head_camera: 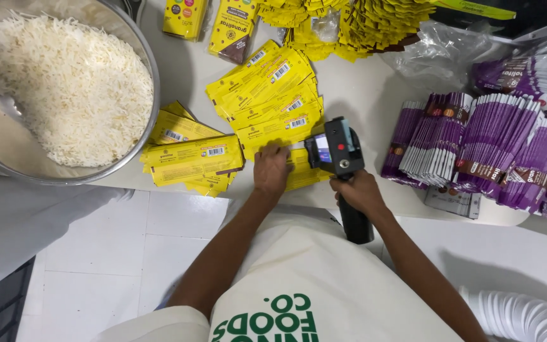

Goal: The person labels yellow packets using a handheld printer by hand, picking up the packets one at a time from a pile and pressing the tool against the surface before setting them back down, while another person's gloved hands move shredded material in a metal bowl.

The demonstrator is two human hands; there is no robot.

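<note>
My left hand point(271, 168) presses flat on a fanned row of yellow flat pouches point(272, 98) at the near edge of the white table point(362, 95). My right hand point(357, 192) grips the black handle of a handheld printer gun point(339, 152), whose head and small screen sit just right of my left hand, over the lowest yellow pouch. A second loose pile of yellow pouches point(191, 158) lies to the left of my left hand.
A large steel bowl of white rice point(64, 88) fills the upper left. Stacks of purple pouches point(482, 149) stand fanned at right. More yellow pouches point(349, 22) and clear plastic bags point(438, 50) lie at the back. A stack of white cups point(520, 316) is at lower right.
</note>
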